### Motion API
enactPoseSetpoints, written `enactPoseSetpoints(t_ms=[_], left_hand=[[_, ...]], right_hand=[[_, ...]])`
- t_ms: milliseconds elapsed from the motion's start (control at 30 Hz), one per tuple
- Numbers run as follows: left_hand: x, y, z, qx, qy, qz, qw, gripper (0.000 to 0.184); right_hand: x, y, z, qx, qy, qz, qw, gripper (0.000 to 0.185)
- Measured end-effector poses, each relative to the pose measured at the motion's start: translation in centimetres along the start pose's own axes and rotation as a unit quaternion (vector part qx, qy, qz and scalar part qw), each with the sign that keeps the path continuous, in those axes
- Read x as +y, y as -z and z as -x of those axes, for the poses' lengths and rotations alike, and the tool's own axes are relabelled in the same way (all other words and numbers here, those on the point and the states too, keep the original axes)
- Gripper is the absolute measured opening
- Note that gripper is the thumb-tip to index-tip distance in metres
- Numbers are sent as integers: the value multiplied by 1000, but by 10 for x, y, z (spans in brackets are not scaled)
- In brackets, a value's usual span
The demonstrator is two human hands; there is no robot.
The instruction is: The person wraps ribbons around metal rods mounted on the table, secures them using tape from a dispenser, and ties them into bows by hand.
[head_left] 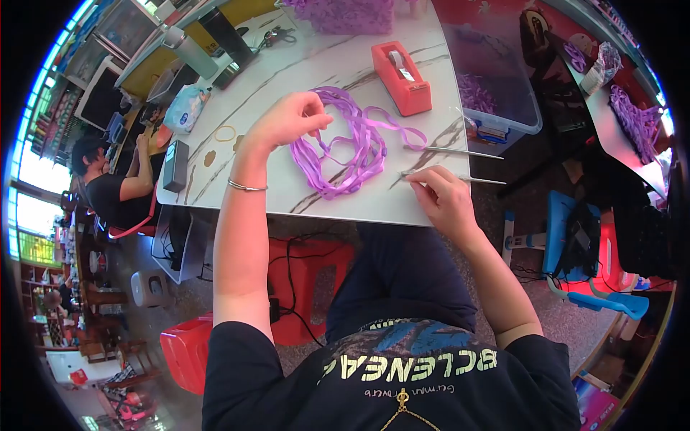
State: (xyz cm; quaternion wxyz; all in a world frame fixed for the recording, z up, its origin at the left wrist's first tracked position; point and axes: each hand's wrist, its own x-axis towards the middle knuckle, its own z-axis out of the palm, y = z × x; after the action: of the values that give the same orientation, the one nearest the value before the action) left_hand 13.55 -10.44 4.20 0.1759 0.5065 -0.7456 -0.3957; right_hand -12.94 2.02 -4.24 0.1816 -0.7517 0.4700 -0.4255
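Observation:
A loose coil of purple ribbon [370,154] lies on the marble-patterned table [287,57]. Above its left side is my left hand [291,121], fingers curled in and thumb against a strand. My right hand [442,200] rests at the table's near right edge with thumb and fingertips pinched together; whatever they hold is too small to make out. Two thin metal rods [471,153] stick out past the right edge, one of them passing behind my right hand. A ribbon loop runs from the coil toward the upper rod.
A red tape dispenser [402,79] stands beyond the coil. Leftward are a dark grey box [175,167], a tissue pack [185,108] and a rubber band [225,133]. A clear bin [514,108] holds purple ribbon. Another person [115,172] sits at the left; red stools [309,280] are below.

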Motion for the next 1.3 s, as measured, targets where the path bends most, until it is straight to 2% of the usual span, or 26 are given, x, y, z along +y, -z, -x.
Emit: enactPoseSetpoints(t_ms=[67, 133, 167, 233, 267, 333, 367, 433, 567, 633, 667, 700, 733, 767, 833, 867, 900, 967, 1033, 1067, 1100, 1167, 1233, 1300], left_hand=[[6, 4, 0, 12, -18, 27, 999, 18], [23, 9, 5, 37, -63, 190, 979, 16], [31, 8, 8, 37, -63, 190, 979, 16], [51, 0, 18, 48, -145, 378, 913, 16], [61, -4, 24, 48, -147, 378, 913, 16], [82, -18, 37, -9, -218, 478, 851, 13], [95, -28, 45, -17, -233, 473, 849, 10], [116, -51, 59, -30, -243, 473, 846, 7], [138, -85, 72, -63, -241, 487, 837, 16], [137, -97, 74, -67, -226, 500, 834, 20], [133, -104, 74, -41, -205, 521, 827, 23], [128, -110, 74, -14, -183, 542, 820, 27], [120, -117, 73, -11, -154, 551, 820, 33], [113, -122, 74, -13, -153, 553, 819, 33], [98, -133, 79, 8, -86, 544, 834, 29], [87, -139, 82, 5, -83, 548, 832, 29], [76, -146, 85, 15, -70, 518, 853, 26], [61, -160, 91, 23, -53, 488, 871, 23], [52, -170, 96, 32, -59, 396, 916, 23], [47, -172, 99, -6, -36, 383, 923, 30], [47, -175, 99, -6, -34, 385, 922, 30], [52, -178, 98, 62, -140, 143, 978, 38], [56, -175, 97, 55, -133, 128, 981, 41], [59, -176, 90, 44, -212, 177, 960, 39]], right_hand=[[1, 0, 0, 1, 1, -1, 1000, 9], [2, 0, 0, 8, 5, 0, 1000, 10], [1, 0, 1, 8, 5, -1, 1000, 10], [0, 2, 2, 17, -53, -53, 997, 17], [-4, 5, 3, 18, -52, -52, 997, 17], [-18, 16, 1, 142, 25, -112, 983, 26], [-27, 24, -2, 142, 23, -110, 983, 26], [-52, 40, -6, 197, 150, -161, 955, 35], [-82, 56, 1, 178, 153, -158, 959, 35], [-81, 61, 15, 102, 77, -233, 964, 33], [-87, 57, 20, 127, 12, -336, 933, 24], [-88, 63, 22, 127, 9, -333, 934, 24], [-87, 70, 25, 69, -61, -338, 937, 22], [-85, 76, 29, 11, -132, -341, 931, 20], [-76, 79, 32, -6, -164, -317, 934, 18], [-67, 77, 35, 2, -133, -280, 951, 17], [-61, 77, 38, 8, -101, -242, 965, 17], [-57, 83, 41, 9, -127, -233, 964, 15], [-52, 90, 40, -6, -82, -137, 987, 16], [-50, 92, 38, -8, -55, -116, 992, 17], [-49, 95, 37, -10, -58, -116, 991, 17], [-49, 99, 33, -36, -43, -76, 996, 18], [-49, 100, 29, -37, -26, -65, 997, 19], [-50, 102, 26, -38, 7, -51, 998, 21]])
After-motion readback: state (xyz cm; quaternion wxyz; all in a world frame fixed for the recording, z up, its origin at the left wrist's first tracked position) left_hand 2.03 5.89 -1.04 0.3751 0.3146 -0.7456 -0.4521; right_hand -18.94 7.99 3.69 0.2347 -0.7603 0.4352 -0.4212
